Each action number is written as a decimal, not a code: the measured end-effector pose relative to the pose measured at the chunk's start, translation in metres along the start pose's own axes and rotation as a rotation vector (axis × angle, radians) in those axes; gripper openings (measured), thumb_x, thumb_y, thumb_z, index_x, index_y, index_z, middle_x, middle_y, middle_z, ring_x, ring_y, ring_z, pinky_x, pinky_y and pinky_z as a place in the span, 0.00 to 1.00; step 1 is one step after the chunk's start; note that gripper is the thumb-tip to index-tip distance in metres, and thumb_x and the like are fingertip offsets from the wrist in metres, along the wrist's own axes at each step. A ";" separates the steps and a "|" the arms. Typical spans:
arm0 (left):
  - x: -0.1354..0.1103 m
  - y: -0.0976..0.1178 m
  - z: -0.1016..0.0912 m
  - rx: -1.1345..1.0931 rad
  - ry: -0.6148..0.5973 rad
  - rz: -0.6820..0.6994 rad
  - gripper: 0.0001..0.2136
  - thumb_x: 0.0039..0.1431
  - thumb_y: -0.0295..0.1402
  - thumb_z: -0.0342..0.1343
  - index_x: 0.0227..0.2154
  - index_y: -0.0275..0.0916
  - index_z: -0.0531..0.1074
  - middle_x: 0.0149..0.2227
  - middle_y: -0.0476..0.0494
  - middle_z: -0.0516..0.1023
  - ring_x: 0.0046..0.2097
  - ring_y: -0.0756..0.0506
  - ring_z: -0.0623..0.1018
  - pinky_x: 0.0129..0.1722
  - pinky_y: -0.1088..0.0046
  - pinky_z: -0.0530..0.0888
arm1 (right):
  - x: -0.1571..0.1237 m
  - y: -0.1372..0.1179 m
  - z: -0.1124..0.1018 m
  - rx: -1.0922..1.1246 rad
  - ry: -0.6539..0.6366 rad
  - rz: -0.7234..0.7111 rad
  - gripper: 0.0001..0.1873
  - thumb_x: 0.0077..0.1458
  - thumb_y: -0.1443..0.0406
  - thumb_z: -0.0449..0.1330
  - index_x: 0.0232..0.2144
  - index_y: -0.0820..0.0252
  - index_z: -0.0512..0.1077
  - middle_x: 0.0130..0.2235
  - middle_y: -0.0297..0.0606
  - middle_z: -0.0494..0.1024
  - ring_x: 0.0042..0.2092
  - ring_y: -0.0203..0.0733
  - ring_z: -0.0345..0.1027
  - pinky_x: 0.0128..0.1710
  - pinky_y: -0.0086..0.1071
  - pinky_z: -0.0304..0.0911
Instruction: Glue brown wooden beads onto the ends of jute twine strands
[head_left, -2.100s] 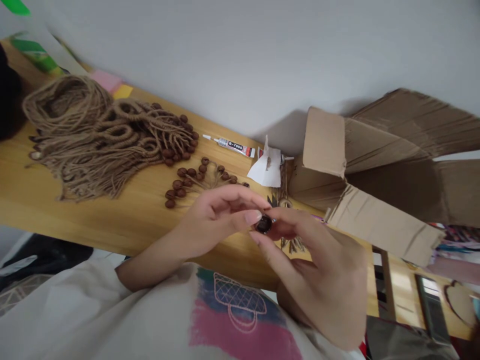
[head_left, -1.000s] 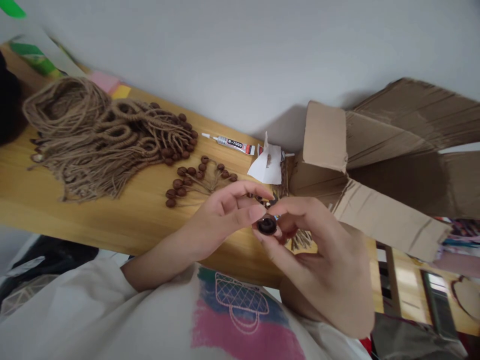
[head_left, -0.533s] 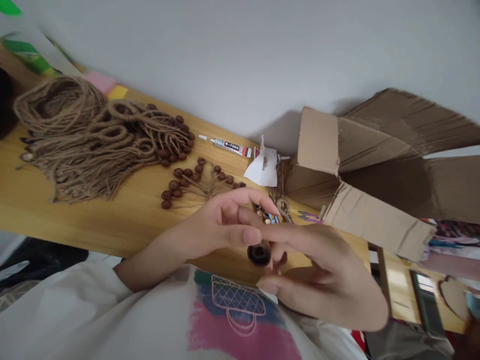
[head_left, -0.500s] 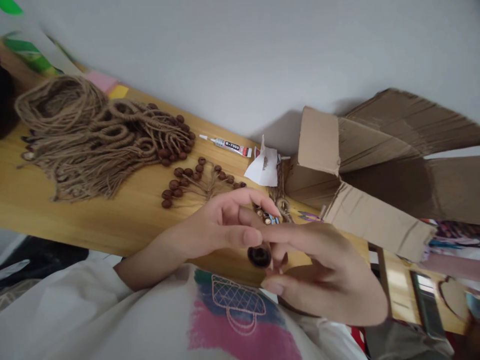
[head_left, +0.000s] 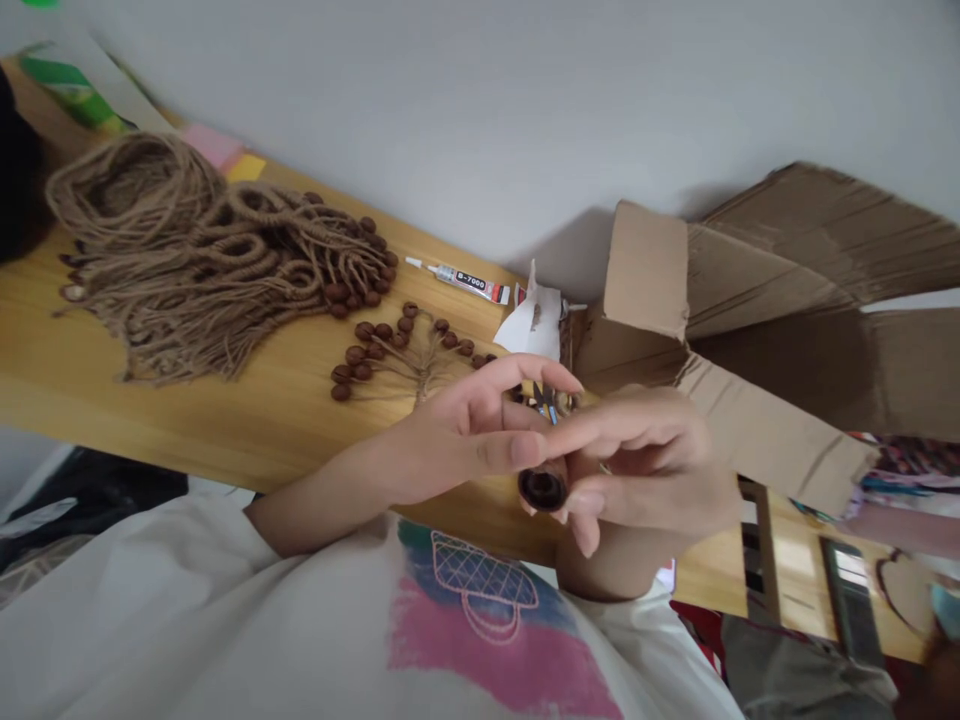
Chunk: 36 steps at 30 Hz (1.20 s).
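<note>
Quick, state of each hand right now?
Left hand: thumb against the dark round piece; grip unclear.
Right hand: closed, holding that same piece.

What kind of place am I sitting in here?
Probably a craft corner, though I can't tell whether it's in a home or a small workshop. On the wooden table are a heap of twine cords, brown round beads on strings, and a glue tube marked B-7000.

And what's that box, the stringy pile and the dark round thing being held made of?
Box: matte brown cardboard, judging by its creases. Stringy pile: dull, rough twine, perhaps jute: tan and twisted. Dark round thing: faint gleam, smooth-looking; wood, shell or plastic, can't tell.
</note>
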<state>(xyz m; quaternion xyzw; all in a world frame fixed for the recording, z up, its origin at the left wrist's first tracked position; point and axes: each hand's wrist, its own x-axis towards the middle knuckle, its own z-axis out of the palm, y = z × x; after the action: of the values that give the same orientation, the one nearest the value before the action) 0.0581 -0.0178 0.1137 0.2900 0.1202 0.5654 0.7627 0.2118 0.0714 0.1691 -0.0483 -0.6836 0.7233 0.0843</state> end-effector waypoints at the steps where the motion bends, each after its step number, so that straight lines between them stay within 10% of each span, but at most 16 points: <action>1: 0.000 -0.001 0.000 -0.005 -0.008 -0.003 0.21 0.55 0.39 0.61 0.48 0.40 0.62 0.27 0.51 0.76 0.27 0.52 0.76 0.30 0.77 0.72 | 0.000 0.000 0.000 -0.004 -0.001 0.005 0.10 0.58 0.70 0.60 0.43 0.67 0.72 0.24 0.34 0.77 0.28 0.29 0.73 0.32 0.18 0.68; 16: 0.001 -0.003 0.005 0.101 0.099 0.031 0.19 0.56 0.43 0.58 0.47 0.41 0.63 0.28 0.50 0.75 0.27 0.51 0.75 0.31 0.74 0.72 | 0.006 0.016 -0.014 0.289 -0.047 0.078 0.11 0.54 0.67 0.63 0.40 0.69 0.72 0.26 0.36 0.78 0.25 0.32 0.73 0.26 0.19 0.69; 20: -0.003 -0.005 0.003 0.429 0.195 0.294 0.19 0.62 0.48 0.49 0.49 0.42 0.64 0.31 0.48 0.74 0.34 0.49 0.75 0.37 0.71 0.73 | 0.007 0.018 -0.014 0.289 0.018 0.022 0.11 0.55 0.66 0.63 0.39 0.69 0.73 0.23 0.34 0.77 0.21 0.31 0.71 0.22 0.17 0.66; 26: -0.001 0.000 0.006 1.232 0.282 0.822 0.19 0.51 0.37 0.63 0.46 0.41 0.68 0.34 0.48 0.74 0.34 0.49 0.73 0.37 0.69 0.70 | 0.012 0.025 -0.013 0.385 0.023 -0.028 0.11 0.56 0.66 0.62 0.41 0.69 0.71 0.21 0.34 0.76 0.18 0.30 0.69 0.20 0.17 0.65; 36: -0.005 0.006 0.014 1.196 0.323 0.656 0.04 0.55 0.36 0.58 0.34 0.45 0.74 0.25 0.49 0.72 0.30 0.47 0.71 0.35 0.69 0.65 | 0.021 0.043 -0.014 0.520 -0.124 -0.009 0.12 0.51 0.64 0.65 0.33 0.70 0.70 0.20 0.37 0.75 0.16 0.33 0.67 0.17 0.18 0.63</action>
<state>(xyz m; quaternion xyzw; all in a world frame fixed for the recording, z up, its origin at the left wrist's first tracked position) 0.0585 -0.0259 0.1282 0.5936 0.4287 0.6393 0.2349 0.1911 0.0874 0.1265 0.0226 -0.4790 0.8758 0.0552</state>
